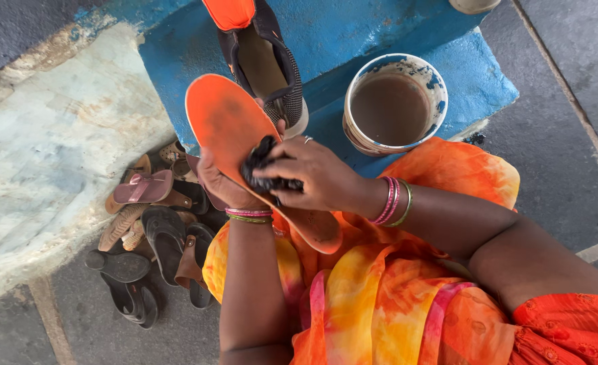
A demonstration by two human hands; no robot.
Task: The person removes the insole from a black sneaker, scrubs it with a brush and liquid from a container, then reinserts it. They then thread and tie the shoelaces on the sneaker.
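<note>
Tight in front, open to the right

A shoe [265, 57] and a bucket [395, 105] crowd the blue step [332, 30] ahead; sandals [153, 233] block the left, while grey floor [562, 149] lies free rightward.

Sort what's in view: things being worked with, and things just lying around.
In use:
- orange insole, held by the left hand
- dark cloth, pressed on it by the right hand

Probably part of it:
- dark shoe
- bucket of brown water

Lying about:
- pile of sandals
</note>
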